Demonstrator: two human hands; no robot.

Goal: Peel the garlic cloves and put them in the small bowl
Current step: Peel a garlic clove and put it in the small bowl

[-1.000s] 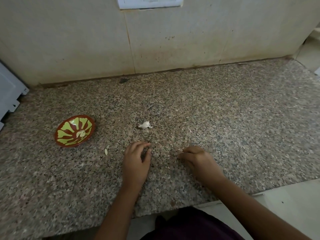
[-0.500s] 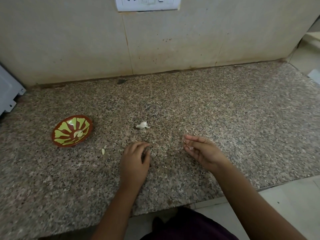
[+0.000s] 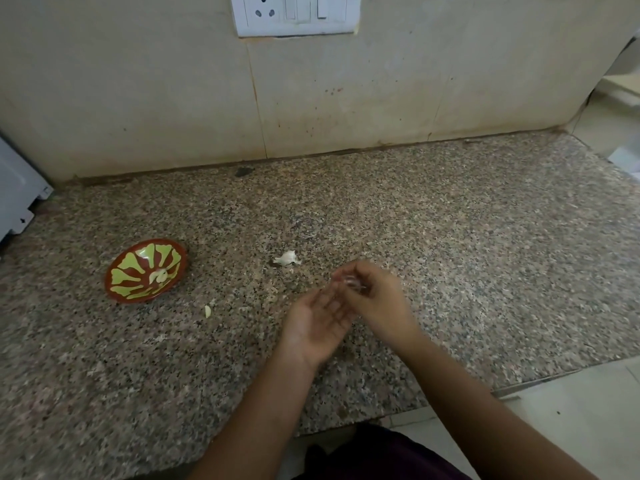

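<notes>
A white plastic appliance corner [image 3: 17, 199] sits at the far left edge of the speckled brown granite counter [image 3: 485, 254], well away from both hands. Nearer, but still well left of the grip, is the small round bowl, red-brown with yellow-green petal shapes [image 3: 138, 258]. It holds a couple of pale peeled garlic cloves [image 3: 159, 275] near its centre. Between the bowl and the hands, a tiny cream garlic bit [image 3: 207, 311] lies on the counter. A white papery garlic scrap [image 3: 286, 258] lies just left of the grip and behind it.

The left hand [image 3: 315, 320] is palm up with its fingers fairly straight and holds nothing. Its fingertips meet the fingers of the right hand. The right hand [image 3: 377, 299] has its fingers curled, pinching a small pale piece [image 3: 350, 281] just above the counter. It is too blurred to tell clove from skin. A white switch plate [image 3: 296, 13] is on the wall far behind the grip.
</notes>
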